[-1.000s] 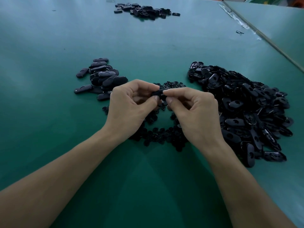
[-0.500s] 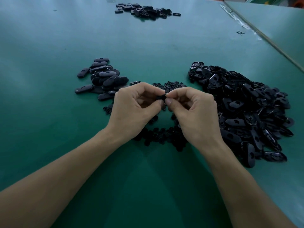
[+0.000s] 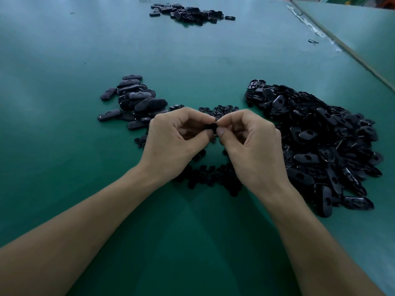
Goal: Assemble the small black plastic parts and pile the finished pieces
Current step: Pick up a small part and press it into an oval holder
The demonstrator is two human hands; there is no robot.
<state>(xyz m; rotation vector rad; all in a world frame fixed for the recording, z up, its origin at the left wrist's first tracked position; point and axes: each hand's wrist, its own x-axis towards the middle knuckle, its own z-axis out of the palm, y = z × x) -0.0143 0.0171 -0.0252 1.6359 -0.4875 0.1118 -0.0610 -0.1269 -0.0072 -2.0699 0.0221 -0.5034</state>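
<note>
My left hand (image 3: 177,142) and my right hand (image 3: 252,146) meet fingertip to fingertip above the green table, both pinching one small black plastic part (image 3: 210,127) that is mostly hidden between the fingers. A pile of closed oval black pieces (image 3: 134,99) lies to the upper left of my left hand. A big heap of open black shells (image 3: 316,142) lies to the right of my right hand. Small round black parts (image 3: 211,178) are scattered under and behind both hands.
Another small heap of black parts (image 3: 188,12) lies at the far edge of the green table (image 3: 64,146). A seam with tape (image 3: 333,41) runs diagonally at the upper right, with one stray piece (image 3: 313,41) beside it.
Both hands have stayed over the small round parts and drawn slightly closer. Fingertips have curled tighter on the part, which shows less than before.
</note>
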